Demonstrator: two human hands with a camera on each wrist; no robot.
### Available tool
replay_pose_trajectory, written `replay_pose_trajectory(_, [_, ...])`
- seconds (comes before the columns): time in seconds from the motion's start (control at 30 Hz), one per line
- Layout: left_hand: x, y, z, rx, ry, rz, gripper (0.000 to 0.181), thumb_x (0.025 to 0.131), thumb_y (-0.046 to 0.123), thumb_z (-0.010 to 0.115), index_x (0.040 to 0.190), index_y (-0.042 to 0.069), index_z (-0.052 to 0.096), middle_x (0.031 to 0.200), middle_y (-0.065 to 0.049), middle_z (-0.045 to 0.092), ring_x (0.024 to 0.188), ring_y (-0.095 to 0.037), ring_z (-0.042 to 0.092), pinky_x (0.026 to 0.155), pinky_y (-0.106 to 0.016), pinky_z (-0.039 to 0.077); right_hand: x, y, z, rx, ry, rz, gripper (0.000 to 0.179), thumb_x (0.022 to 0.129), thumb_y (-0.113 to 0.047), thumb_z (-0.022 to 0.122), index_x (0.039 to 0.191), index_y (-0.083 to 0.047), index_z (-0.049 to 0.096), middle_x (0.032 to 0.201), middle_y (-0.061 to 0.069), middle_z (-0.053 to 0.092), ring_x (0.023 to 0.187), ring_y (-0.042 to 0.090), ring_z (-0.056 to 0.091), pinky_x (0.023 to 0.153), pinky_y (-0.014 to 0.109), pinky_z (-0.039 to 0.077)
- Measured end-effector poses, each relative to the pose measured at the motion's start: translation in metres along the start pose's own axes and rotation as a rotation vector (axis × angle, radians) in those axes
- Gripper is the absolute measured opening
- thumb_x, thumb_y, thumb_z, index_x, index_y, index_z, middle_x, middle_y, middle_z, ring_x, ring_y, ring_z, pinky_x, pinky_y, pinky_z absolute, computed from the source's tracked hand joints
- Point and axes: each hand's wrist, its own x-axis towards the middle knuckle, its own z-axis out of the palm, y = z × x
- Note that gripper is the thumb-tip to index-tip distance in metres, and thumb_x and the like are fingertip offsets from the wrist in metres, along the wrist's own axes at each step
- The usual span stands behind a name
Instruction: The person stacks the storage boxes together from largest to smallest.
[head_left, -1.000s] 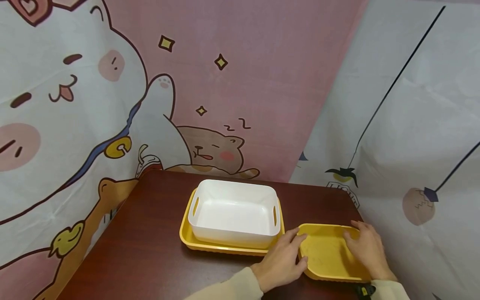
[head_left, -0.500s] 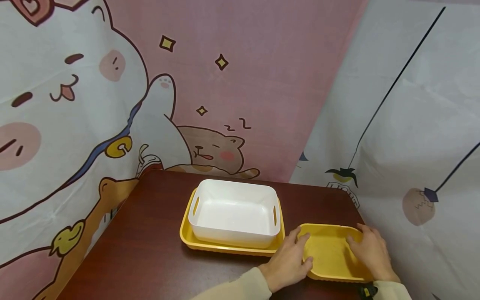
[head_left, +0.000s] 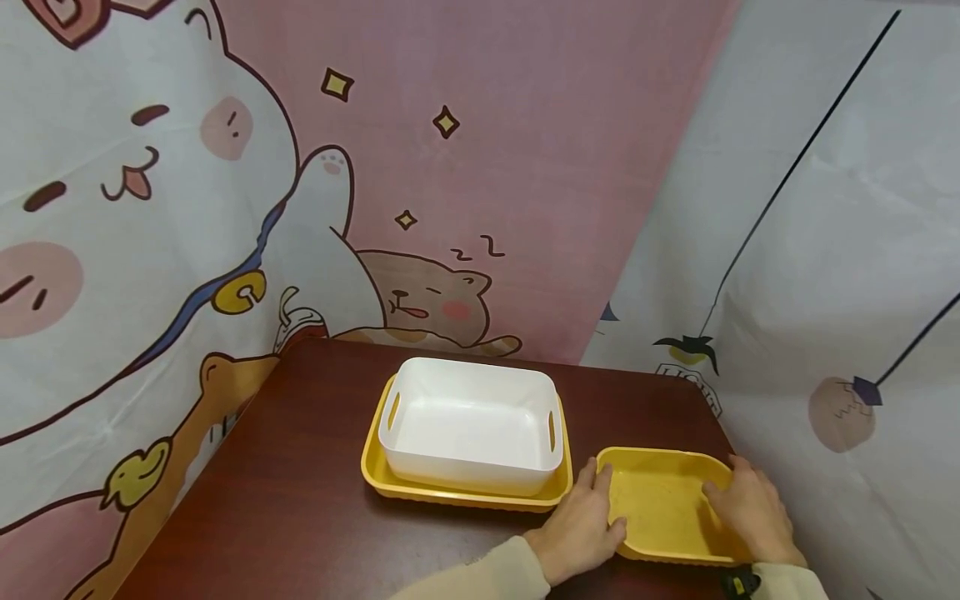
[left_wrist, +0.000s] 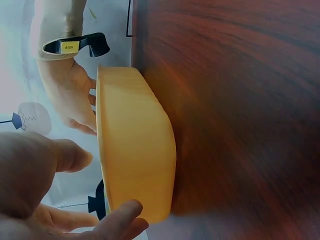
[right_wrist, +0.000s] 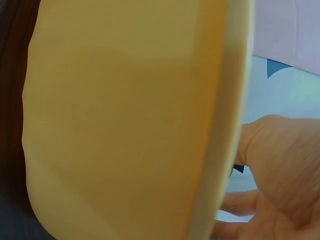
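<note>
In the head view my left hand (head_left: 579,525) is at the left end of the smaller yellow tray (head_left: 663,508), its thumb and fingers spread. The left wrist view shows these fingers close to the near wall of the yellow tray (left_wrist: 135,145); contact is unclear. My right hand (head_left: 756,512) straddles the tray's right rim, thumb over the inside and fingers outside. In the right wrist view the right hand (right_wrist: 285,170) is partly hidden behind the tray's rim, with its fingers loosely extended. The tray lies flat on the table, and nothing shows inside it.
Left of the tray, a white basket (head_left: 472,425) with side handle slots sits in a larger yellow tray (head_left: 450,500). Both rest on the dark wooden table (head_left: 300,517). A printed cloth wall (head_left: 525,167) stands behind and to the right, close to my right hand.
My right hand has shifted slightly rightward, its thumb moving away from the tray's middle. My left hand has shifted slightly right too. The smaller tray has barely moved, if at all.
</note>
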Motion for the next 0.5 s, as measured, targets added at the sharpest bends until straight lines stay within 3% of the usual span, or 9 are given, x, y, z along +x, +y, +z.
replay_pose_trajectory(0.33, [0.0001,0.0051,-0.0013,-0.024,-0.019,-0.057,0.081,0.110,0.033,0.079,0.173,-0.006,0.047,0.177,-0.031,0.051,0.160,-0.033,0.061,0.115,-0.027,0.061,-0.0008,0.0030,-0.0015,-0.016,-0.018,0.040,0.070,0.106,-0.028,0.074,0.154,0.016,0.048,0.137,0.045,0.064,0.114,0.061,0.069,0.094,0.078,0.058])
replay_pose_trajectory(0.5, [0.0000,0.0063,-0.0015,-0.036,-0.030,-0.083,0.082,0.109,0.032,0.081,0.173,-0.007,0.047,0.176,-0.030,0.052,0.159,-0.032,0.063,0.115,-0.027,0.061,-0.0029,0.0065,-0.0049,-0.028,-0.018,0.044,0.067,0.106,-0.029,0.069,0.157,0.011,0.052,0.141,0.045,0.064,0.116,0.065,0.068,0.087,0.077,0.057])
